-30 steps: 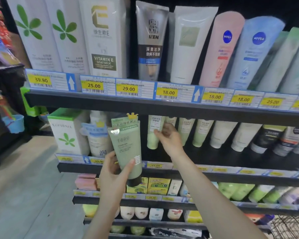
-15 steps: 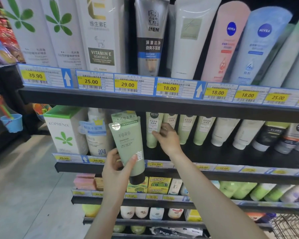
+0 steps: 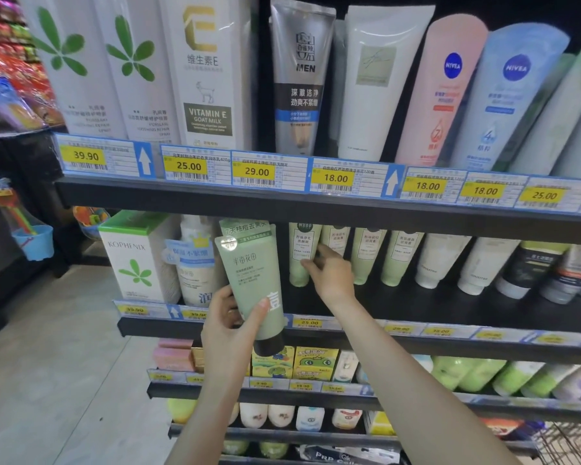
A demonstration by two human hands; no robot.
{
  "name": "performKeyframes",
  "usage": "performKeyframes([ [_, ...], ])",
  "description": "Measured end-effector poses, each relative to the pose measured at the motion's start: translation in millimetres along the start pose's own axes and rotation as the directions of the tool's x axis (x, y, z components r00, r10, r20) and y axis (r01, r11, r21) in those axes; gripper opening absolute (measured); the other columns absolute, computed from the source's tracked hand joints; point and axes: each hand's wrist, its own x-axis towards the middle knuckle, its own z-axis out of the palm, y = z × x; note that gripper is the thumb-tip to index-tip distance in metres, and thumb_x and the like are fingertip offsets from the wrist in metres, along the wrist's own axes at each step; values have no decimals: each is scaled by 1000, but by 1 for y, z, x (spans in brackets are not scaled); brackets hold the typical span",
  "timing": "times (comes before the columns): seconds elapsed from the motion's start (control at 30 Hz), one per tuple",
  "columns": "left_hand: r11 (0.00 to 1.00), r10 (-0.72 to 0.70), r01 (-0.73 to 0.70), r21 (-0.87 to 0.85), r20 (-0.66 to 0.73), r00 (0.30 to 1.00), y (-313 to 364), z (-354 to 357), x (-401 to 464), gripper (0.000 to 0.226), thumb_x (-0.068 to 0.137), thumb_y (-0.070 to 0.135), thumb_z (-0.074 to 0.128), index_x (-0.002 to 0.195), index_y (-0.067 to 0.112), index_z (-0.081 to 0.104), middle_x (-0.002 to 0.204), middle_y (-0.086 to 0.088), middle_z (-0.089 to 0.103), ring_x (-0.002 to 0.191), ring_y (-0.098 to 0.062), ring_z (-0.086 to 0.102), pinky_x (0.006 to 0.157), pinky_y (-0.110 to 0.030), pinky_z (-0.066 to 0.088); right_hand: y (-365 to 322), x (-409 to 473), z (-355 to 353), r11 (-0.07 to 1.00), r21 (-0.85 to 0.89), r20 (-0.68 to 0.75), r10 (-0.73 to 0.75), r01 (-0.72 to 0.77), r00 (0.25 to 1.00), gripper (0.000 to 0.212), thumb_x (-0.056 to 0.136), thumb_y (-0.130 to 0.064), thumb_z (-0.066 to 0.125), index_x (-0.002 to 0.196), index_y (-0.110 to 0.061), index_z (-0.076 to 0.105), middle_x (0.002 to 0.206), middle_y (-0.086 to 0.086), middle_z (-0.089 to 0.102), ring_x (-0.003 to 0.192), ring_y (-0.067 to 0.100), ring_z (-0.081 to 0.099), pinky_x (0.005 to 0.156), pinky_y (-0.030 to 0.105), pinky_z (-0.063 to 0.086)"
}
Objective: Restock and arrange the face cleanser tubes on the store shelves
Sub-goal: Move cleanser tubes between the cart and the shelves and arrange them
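Observation:
My left hand (image 3: 227, 325) grips a sage-green cleanser tube (image 3: 254, 286) with a black cap pointing down, held in front of the second shelf (image 3: 450, 307). A matching green tube (image 3: 245, 228) stands behind it on that shelf. My right hand (image 3: 329, 275) reaches into the shelf, and its fingers pinch the lower part of a pale green tube (image 3: 301, 253), the leftmost of a row of several pale green tubes (image 3: 366, 255). White tubes (image 3: 440, 260) and dark tubes (image 3: 534, 266) continue the row to the right.
The top shelf (image 3: 215, 196) carries tall white boxes, a grey MEN tube (image 3: 301, 75) and Nivea tubes (image 3: 450, 88). A Kophenix box (image 3: 136, 256) and a white bottle (image 3: 195, 263) stand left of my held tube. Lower shelves hold boxes and bottles. A wire basket (image 3: 571, 444) sits bottom right.
The view has tipped down a little. My right hand has shifted slightly on the pale green tube; my left hand keeps holding the sage-green tube in much the same place.

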Motion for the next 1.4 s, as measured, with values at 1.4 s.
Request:
performKeyframes([
  [1.4,834,35,-53,549,42,998,1,47,99,46,90,15,59,129,2,38,127,-20,54,116,-37,53,94,-41,45,45,-93,-36,726,-632,-77,-408,271,910,41,89,-36,35,71,-23,70,58,-7,63,54,13,61,59,28,52],
])
